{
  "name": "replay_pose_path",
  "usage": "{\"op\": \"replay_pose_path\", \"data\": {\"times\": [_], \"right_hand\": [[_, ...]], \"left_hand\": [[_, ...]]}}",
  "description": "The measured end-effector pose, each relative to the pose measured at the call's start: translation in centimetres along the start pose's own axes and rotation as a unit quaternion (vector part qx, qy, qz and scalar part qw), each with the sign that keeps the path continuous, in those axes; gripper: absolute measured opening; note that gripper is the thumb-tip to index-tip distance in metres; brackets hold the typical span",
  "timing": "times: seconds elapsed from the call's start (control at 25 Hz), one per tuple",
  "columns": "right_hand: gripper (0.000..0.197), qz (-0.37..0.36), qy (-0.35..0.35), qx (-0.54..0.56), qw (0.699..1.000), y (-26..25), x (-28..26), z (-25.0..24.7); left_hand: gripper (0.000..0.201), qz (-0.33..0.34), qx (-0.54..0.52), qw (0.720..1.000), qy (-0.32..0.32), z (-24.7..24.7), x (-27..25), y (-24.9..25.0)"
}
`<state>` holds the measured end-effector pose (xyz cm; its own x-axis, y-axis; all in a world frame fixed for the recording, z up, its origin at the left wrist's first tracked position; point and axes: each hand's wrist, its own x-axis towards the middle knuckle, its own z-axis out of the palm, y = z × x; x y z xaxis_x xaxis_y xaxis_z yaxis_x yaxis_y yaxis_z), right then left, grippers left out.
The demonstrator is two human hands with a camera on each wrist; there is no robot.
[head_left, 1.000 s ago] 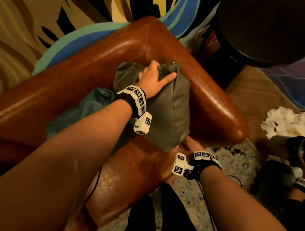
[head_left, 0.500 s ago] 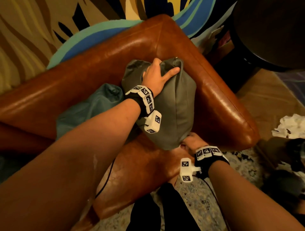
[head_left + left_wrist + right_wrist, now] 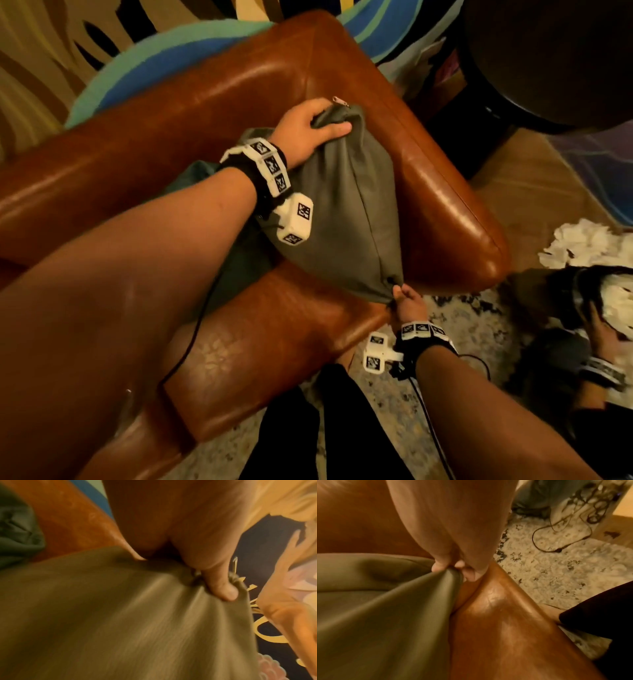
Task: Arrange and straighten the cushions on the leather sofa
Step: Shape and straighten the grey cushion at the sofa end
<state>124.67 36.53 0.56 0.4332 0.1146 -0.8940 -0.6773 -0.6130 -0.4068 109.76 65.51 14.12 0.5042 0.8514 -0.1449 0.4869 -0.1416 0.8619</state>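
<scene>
A grey-green cushion (image 3: 346,219) stands in the corner of the brown leather sofa (image 3: 205,113), stretched between my two hands. My left hand (image 3: 308,132) grips its top corner beside the zipper pull; the thumb digs into the bunched fabric (image 3: 221,588). My right hand (image 3: 406,301) pinches the lower front corner of the cushion (image 3: 450,573) over the seat's front edge. A second, teal cushion (image 3: 191,174) lies behind my left forearm against the backrest, mostly hidden.
The sofa armrest (image 3: 452,212) runs along the cushion's right side. A dark round table (image 3: 555,58) stands beyond it. On the patterned rug (image 3: 466,329) to the right sit white crumpled material (image 3: 582,243) and another person's hand (image 3: 606,335). A cable (image 3: 556,534) trails over the rug.
My right hand has come out from under the cushion and now pinches its lower corner. My left hand's grip has tightened on the top corner, and the cushion is pulled taut between them.
</scene>
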Motion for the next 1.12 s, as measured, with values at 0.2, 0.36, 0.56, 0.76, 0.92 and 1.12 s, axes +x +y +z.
{"op": "replay_pose_path", "data": {"times": [0.2, 0.36, 0.56, 0.76, 0.92, 1.12], "right_hand": [[0.044, 0.040, -0.030, -0.003, 0.999, -0.7, -1.9, 0.9], [0.040, -0.050, -0.005, -0.110, 0.993, -0.9, -2.1, 1.0], [0.035, -0.109, 0.022, 0.049, 0.993, 2.9, -1.1, -2.8], [0.043, -0.094, 0.015, -0.181, 0.979, 3.0, 0.1, -3.1], [0.040, -0.108, -0.030, -0.486, 0.867, -5.7, 1.9, -2.2], [0.055, -0.275, -0.052, -0.592, 0.755, -21.4, -1.0, 5.9]], "left_hand": [[0.038, -0.010, 0.044, 0.999, -0.007, 1.8, -0.6, 1.6], [0.042, -0.010, 0.085, 0.996, 0.025, 1.5, -1.2, 1.4], [0.038, 0.038, 0.116, 0.992, 0.041, 1.1, -1.0, 2.3], [0.035, -0.001, 0.043, 0.998, 0.045, 2.7, -2.0, 1.9], [0.041, 0.130, 0.199, 0.968, -0.077, 7.7, -5.3, 3.7], [0.046, 0.190, 0.287, 0.924, -0.169, 13.3, -9.5, 3.3]]}}
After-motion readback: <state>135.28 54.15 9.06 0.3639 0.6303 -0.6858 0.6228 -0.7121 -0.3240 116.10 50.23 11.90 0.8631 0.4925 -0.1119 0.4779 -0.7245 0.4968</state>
